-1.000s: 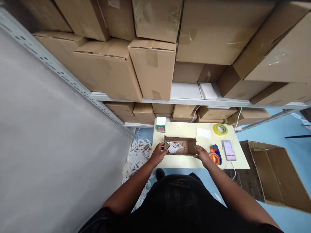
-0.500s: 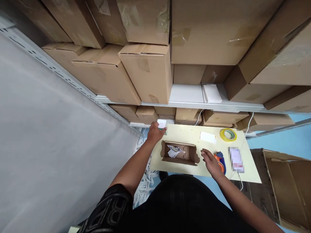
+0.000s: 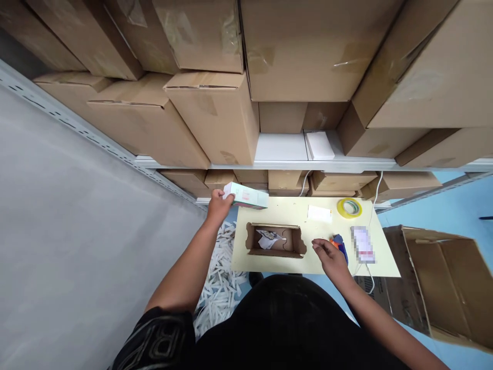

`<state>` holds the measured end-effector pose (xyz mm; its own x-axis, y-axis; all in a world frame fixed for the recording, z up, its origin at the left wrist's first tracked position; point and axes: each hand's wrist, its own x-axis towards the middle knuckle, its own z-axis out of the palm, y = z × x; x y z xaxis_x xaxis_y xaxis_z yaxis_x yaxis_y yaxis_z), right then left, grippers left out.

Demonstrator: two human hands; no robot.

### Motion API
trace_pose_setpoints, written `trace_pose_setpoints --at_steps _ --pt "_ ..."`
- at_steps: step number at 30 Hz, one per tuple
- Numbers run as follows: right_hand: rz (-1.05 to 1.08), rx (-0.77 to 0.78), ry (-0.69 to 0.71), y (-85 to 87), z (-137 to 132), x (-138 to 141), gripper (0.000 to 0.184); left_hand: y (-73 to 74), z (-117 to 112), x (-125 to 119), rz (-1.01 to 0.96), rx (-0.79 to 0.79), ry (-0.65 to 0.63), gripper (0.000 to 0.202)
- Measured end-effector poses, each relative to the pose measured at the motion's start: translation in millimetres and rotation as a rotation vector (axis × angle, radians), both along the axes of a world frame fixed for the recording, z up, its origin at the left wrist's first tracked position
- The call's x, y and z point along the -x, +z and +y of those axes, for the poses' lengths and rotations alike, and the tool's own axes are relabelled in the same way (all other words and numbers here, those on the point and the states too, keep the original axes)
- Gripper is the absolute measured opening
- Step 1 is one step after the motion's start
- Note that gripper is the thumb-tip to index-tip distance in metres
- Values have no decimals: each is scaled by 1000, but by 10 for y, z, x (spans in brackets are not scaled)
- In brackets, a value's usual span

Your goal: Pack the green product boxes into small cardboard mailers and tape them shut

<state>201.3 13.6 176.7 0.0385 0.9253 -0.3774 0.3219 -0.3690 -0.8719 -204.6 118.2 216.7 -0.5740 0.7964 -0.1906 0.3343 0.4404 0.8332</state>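
My left hand grips one end of a slim white-and-green product box, which is tilted above the left back corner of the table. An open brown cardboard carton stands in front of me with a crumpled printed paper inside. Just right of the carton hovers my right hand, its fingers drawn together with nothing visible in them. Partly behind that hand lies an orange-and-blue tape dispenser.
On the pale table are a white card, a yellow tape roll and a blurred phone-like object with a cable. Shelves of cartons rise behind. A large open box stands right; white paper strips cover the floor left.
My left hand has lifted the product box and moved left with it, turning it so its long side shows. My right hand stays near the carton. The camera view has shifted slightly.
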Motion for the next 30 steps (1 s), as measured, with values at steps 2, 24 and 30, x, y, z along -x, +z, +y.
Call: trace_pose_setpoints --at_steps 2,24,30 --pt "75 7 7 97 46 153 49 131 -277 -83 -227 -140 -30 39" --pt "-788 -102 448 -61 175 675 36 -558 -1493 -771 344 84 -510 17" --pt "-730 -177 429 -243 28 543 25 -699 -1589 -725 239 -76 -427 30"
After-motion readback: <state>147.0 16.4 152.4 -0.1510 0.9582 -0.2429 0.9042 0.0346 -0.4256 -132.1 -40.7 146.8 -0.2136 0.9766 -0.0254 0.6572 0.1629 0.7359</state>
